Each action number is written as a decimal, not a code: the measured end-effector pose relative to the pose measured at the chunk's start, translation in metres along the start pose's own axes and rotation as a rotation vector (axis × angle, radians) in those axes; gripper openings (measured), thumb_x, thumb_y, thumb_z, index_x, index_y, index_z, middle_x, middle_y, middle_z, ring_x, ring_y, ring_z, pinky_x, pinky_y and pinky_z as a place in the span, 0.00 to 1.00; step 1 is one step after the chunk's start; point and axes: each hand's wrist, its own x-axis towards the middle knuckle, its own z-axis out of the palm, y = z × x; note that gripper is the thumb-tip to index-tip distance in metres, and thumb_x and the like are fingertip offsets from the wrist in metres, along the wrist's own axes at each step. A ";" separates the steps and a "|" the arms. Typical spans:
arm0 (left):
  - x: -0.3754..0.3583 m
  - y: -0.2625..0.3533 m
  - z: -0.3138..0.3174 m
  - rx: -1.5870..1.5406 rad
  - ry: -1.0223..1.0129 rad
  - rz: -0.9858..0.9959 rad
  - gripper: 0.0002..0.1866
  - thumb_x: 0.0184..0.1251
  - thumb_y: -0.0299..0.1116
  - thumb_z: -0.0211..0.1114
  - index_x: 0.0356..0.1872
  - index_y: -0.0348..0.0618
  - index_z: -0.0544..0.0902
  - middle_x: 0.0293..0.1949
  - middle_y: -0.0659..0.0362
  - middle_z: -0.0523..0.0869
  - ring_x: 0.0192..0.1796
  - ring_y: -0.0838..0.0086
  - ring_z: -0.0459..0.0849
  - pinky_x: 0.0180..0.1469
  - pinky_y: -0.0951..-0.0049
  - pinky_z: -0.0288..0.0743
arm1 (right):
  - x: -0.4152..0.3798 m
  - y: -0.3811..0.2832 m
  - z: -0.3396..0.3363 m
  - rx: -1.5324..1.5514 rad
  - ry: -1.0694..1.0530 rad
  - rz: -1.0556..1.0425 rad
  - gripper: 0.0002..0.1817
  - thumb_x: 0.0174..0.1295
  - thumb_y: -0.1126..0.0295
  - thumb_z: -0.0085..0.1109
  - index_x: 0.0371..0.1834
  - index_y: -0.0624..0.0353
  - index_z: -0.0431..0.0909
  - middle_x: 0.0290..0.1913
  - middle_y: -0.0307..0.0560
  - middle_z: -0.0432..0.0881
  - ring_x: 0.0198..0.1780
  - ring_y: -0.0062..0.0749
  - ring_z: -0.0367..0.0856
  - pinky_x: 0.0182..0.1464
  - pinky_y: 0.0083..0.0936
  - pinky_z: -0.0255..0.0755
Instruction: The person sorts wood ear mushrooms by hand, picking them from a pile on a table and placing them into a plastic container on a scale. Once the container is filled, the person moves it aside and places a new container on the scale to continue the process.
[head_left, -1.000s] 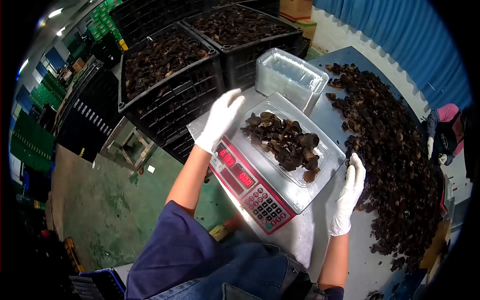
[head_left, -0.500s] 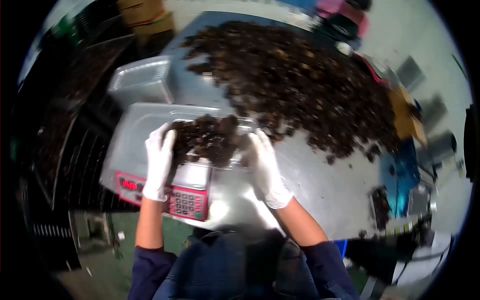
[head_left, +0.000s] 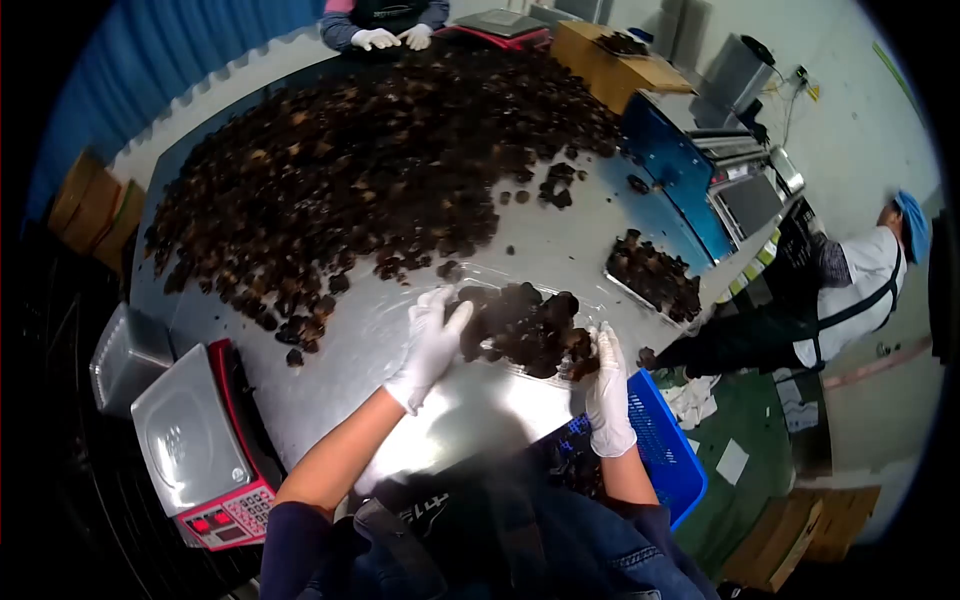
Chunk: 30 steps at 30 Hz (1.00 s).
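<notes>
My gloved left hand [head_left: 430, 347] grips the left end of a clear plastic tray [head_left: 585, 297], its thumb over the edge. At the other end, my gloved right hand [head_left: 609, 395] presses along the side with fingers together. Dark brown pieces that look like dried mushrooms or fungus [head_left: 528, 325] are heaped in the tray. It is held over the near part of the metal table [head_left: 390, 300]. Beyond it spreads a large pile of the same dark pieces [head_left: 350, 165].
A red-trimmed scale [head_left: 190, 435] and stacked clear trays [head_left: 128, 355] stand at left. Another filled tray [head_left: 655, 278] sits at the table's right edge, above a blue basket [head_left: 665, 450]. One co-worker's gloved hands [head_left: 395, 38] rest across the table; another person [head_left: 850, 285] is at right.
Both hands have carried the filled tray from over the scale to the right, above the bare metal tabletop. My view has turned right, bringing the blue basket and co-workers into sight.
</notes>
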 end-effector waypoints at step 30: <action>0.032 0.055 0.072 -0.052 -0.194 0.038 0.29 0.69 0.45 0.64 0.66 0.38 0.75 0.72 0.41 0.64 0.73 0.48 0.62 0.74 0.55 0.58 | 0.031 -0.032 -0.052 -1.176 0.221 -0.928 0.16 0.54 0.81 0.66 0.47 0.61 0.82 0.46 0.51 0.82 0.49 0.46 0.80 0.56 0.34 0.72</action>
